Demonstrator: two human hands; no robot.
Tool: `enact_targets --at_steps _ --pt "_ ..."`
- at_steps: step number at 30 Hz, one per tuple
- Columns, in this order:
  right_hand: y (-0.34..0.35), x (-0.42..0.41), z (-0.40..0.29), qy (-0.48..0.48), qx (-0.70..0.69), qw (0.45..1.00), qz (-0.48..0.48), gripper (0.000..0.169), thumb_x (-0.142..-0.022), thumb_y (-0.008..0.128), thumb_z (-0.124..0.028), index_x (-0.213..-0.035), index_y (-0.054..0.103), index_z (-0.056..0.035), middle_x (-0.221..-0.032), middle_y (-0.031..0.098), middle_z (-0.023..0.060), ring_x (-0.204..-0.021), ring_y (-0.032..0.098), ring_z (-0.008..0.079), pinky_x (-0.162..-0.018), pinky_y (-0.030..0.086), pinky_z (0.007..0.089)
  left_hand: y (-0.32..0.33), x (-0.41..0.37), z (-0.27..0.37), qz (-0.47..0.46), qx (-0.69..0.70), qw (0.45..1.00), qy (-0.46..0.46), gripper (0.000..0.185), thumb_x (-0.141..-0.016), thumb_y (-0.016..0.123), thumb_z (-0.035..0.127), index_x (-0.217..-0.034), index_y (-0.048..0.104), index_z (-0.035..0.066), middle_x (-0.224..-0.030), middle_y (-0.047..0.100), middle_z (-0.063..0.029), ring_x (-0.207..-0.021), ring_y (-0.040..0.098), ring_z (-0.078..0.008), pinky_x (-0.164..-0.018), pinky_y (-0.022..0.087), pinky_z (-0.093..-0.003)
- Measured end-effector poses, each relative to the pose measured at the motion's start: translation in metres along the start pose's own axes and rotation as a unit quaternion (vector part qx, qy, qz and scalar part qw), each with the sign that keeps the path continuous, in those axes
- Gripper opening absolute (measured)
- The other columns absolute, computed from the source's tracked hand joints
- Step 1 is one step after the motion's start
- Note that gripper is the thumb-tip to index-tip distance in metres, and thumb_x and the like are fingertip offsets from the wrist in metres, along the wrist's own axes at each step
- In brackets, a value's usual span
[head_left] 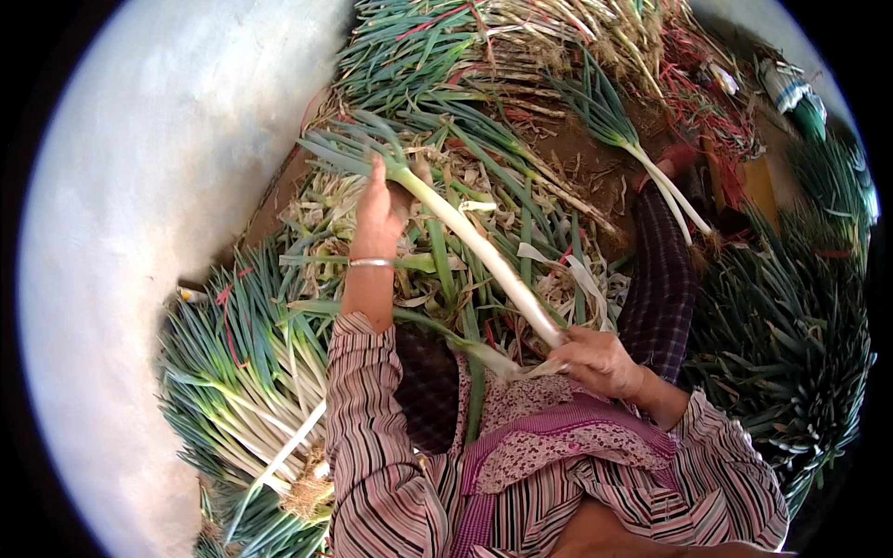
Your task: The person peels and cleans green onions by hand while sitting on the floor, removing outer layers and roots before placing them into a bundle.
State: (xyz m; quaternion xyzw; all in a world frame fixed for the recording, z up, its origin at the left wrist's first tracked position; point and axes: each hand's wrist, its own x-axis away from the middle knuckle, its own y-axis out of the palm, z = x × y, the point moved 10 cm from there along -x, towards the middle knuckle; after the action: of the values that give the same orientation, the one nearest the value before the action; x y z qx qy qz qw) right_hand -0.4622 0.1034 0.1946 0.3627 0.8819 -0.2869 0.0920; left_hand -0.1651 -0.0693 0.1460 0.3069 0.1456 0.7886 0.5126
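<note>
A long green onion [481, 244] with a thick white stalk lies slanted across the middle of the view. My left hand [382, 206], with a bangle on the wrist, holds it just where the green leaves branch. Around its lower, white end my right hand [605, 359] is closed, and its roots are hidden. A loose peeled leaf [481, 349], blurred, hangs by the right hand; whether the fingers hold it I cannot tell. Below both hands spreads a heap of stripped leaves and husks [328, 202].
Bundled green onions [272, 397] lie at the left. More onions [411, 56] are piled at the top, and dark green leaves [781, 335] stand at the right. Two onions [652, 164] rest by my knee. Red ties [704, 91] lie at the upper right. A pale wall [153, 174] bounds the left.
</note>
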Motion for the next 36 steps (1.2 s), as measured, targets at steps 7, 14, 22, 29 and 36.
enact_targets --at_steps 7,14,22,29,36 --pt "-0.036 0.127 0.176 0.488 0.110 0.864 -0.067 0.041 -0.081 0.066 -0.026 -0.111 0.054 0.0009 -0.100 0.059 0.0154 -0.084 0.061 0.0233 -0.073 0.049 0.0347 -0.010 0.020 0.122 -0.122 0.117 0.952 0.255 0.030 -0.090 0.054 0.029 -0.103 0.052 0.003 -0.080 0.052 -0.0032 -0.071 0.050 -0.0122 -0.071 0.049 -0.0331" --pt "-0.036 -0.133 0.027 0.083 0.133 0.980 0.126 0.059 -0.067 0.078 -0.026 -0.110 0.049 0.0005 -0.105 0.059 0.0193 -0.095 0.061 0.0307 -0.079 0.051 0.0363 0.033 0.056 0.081 -0.191 0.124 0.941 0.249 0.035 -0.089 0.055 0.033 -0.104 0.050 0.001 -0.085 0.050 -0.0028 -0.075 0.051 -0.0132 -0.094 0.045 -0.0409" --pt "0.031 -0.186 0.070 0.197 -0.424 0.878 0.102 0.025 -0.080 0.068 -0.015 -0.096 0.056 0.0006 -0.080 0.063 0.0066 -0.071 0.059 0.0087 -0.060 0.048 0.0232 0.056 0.064 0.064 -0.246 0.141 0.936 0.208 0.045 -0.085 0.056 0.042 -0.109 0.050 0.004 -0.086 0.056 -0.0034 -0.076 0.055 -0.0160 -0.095 0.043 -0.0456" --pt "0.023 -0.159 0.087 0.223 -0.248 0.936 0.109 0.039 -0.090 0.053 -0.033 -0.105 0.058 0.0029 -0.088 0.062 0.0083 -0.076 0.054 0.0116 -0.070 0.045 0.0271 0.074 0.082 0.068 -0.429 0.258 0.860 0.101 0.047 -0.080 0.060 0.042 -0.107 0.045 0.006 -0.079 0.042 0.0024 -0.068 0.044 -0.0084 -0.096 0.043 -0.0427" --pt "0.010 -0.168 0.035 0.021 -0.008 0.987 0.157 0.013 -0.086 0.056 -0.014 -0.087 0.057 -0.0011 -0.067 0.055 0.0156 -0.058 0.056 0.0249 -0.054 0.044 0.0359 0.072 0.085 0.075 -0.445 0.266 0.849 0.105 0.043 -0.082 0.059 0.045 -0.102 0.052 0.008 -0.077 0.052 0.0010 -0.061 0.053 -0.0094 -0.069 0.053 -0.0347"
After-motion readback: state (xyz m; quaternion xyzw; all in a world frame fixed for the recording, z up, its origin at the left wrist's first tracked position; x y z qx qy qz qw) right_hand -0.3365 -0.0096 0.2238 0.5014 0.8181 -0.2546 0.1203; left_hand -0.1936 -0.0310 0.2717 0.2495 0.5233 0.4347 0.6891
